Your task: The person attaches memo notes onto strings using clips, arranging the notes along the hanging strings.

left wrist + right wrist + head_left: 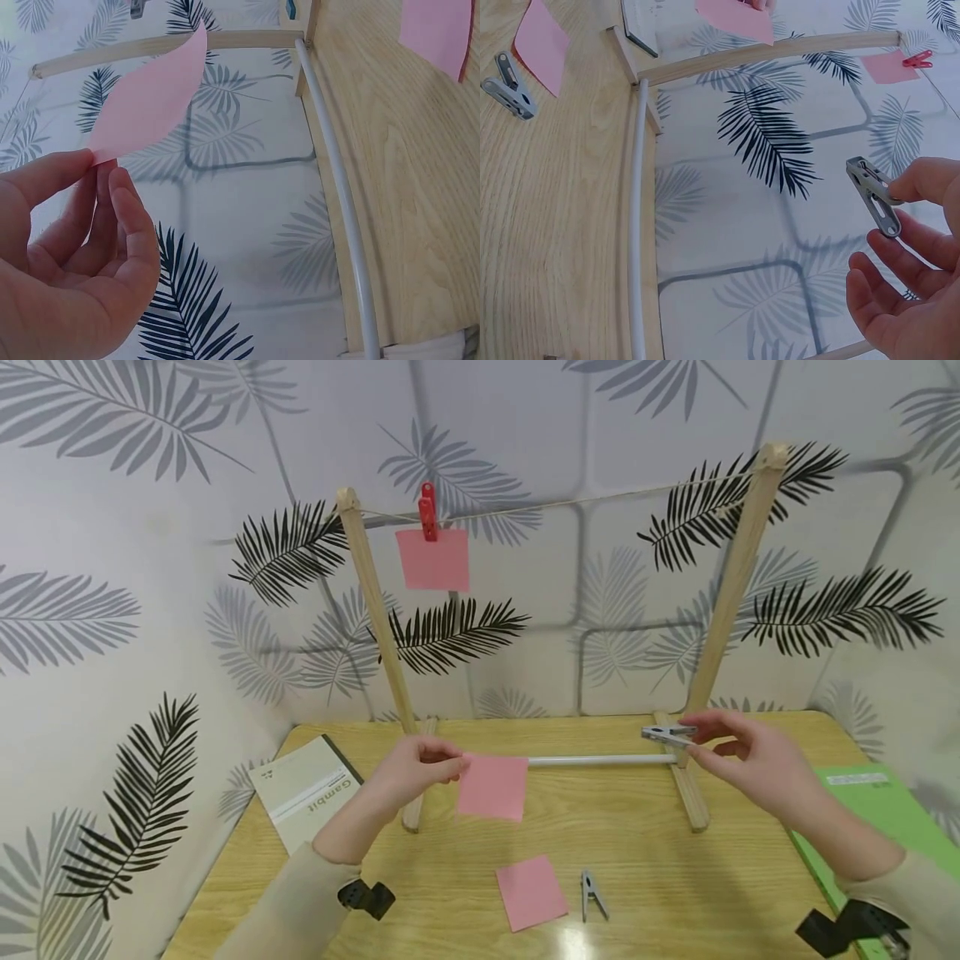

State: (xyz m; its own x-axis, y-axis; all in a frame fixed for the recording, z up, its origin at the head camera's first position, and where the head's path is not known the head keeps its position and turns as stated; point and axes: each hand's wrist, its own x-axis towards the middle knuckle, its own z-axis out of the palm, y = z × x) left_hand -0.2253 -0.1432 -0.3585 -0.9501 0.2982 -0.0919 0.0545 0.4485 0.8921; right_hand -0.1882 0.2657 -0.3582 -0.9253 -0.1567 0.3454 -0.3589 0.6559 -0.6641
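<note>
My left hand (pixel 412 770) pinches a pink paper square (pixel 492 787) by its upper left corner, between thumb and fingertips. In the left wrist view this sheet (pixel 150 101) bends in a curve. A grey clothespin (pixel 669 735) is held in my right hand (pixel 757 760), thumb and finger on its handles; the right wrist view shows the clothespin (pixel 871 196) too. Above, a red clothespin (pixel 427 512) fixes another pink square (pixel 433 560) to a string (pixel 570 503). On the table lie more pink paper (pixel 532 893) and a second grey clothespin (pixel 592 895).
Two wooden posts, left (pixel 375 610) and right (pixel 735 585), carry the string; a white rod (pixel 600 761) joins them low down. A notebook (pixel 307 789) lies at the left, a green book (pixel 892 818) at the right. A patterned wall stands behind the table (pixel 450 893).
</note>
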